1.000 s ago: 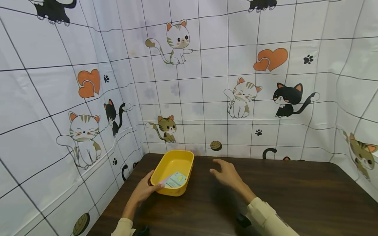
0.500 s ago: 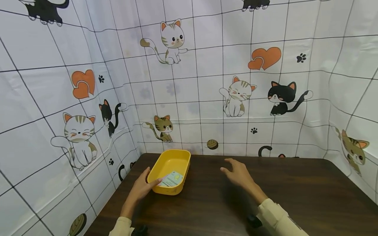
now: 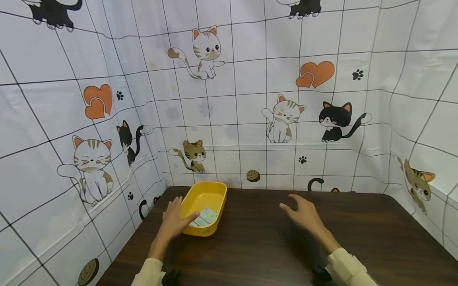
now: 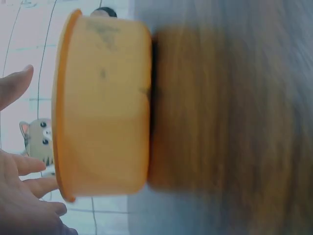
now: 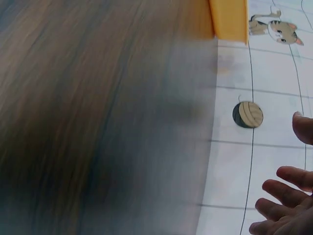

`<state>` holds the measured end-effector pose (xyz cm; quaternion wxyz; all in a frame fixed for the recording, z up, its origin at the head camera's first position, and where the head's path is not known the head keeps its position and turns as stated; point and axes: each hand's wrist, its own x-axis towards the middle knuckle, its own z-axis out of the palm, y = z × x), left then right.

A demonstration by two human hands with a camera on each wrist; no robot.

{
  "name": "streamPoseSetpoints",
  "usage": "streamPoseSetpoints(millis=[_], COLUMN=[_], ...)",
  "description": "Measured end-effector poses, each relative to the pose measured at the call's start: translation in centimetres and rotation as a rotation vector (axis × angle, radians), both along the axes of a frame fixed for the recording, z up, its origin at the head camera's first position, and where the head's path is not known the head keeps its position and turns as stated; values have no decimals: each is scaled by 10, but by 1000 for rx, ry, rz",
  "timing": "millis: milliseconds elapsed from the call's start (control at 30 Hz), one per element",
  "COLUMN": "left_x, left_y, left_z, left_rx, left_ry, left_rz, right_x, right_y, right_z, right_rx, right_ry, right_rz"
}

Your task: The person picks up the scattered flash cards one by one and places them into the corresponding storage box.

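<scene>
A yellow plastic basket (image 3: 204,194) stands at the back left of the dark wooden table. Inside its near end lies a pale green printed card (image 3: 206,217), partly behind my left thumb. My left hand (image 3: 173,221) hovers at the basket's near left corner with fingers spread and thumb out; in the left wrist view, thumb and fingers stand apart beside the basket's rim (image 4: 59,105). Whether a fingertip touches the rim I cannot tell. My right hand (image 3: 305,214) is held above the table, well right of the basket, fingers loosely extended and holding nothing.
The wooden table (image 3: 257,246) runs far to the right and toward me. A white grid-patterned sheet (image 3: 247,119) with printed cats and hearts hangs behind the table and along its sides.
My left hand has loosened from the basket's rim, its fingers now lifted and spread. My right hand has moved right, away from the basket. The head view has turned slightly right.
</scene>
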<state>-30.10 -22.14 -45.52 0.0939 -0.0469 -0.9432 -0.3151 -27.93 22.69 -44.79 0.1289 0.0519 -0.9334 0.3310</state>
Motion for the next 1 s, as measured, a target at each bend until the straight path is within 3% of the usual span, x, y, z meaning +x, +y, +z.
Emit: streamPoseSetpoints(millis=[333, 533, 667, 1000], left_x=[-8, -13, -14, -23], left_y=[27, 43, 55, 80], left_z=[11, 14, 17, 23], left_rx=[35, -46, -68, -87], left_ry=[42, 67, 44, 13], left_rz=[-72, -97, -108, -120], right_x=[7, 10, 12, 8], right_y=[18, 27, 32, 38], right_z=[-6, -9, -8, -9], right_rx=[37, 89, 119, 191], right_ry=[31, 18, -3, 52], right_rz=[-45, -77, -86, -99])
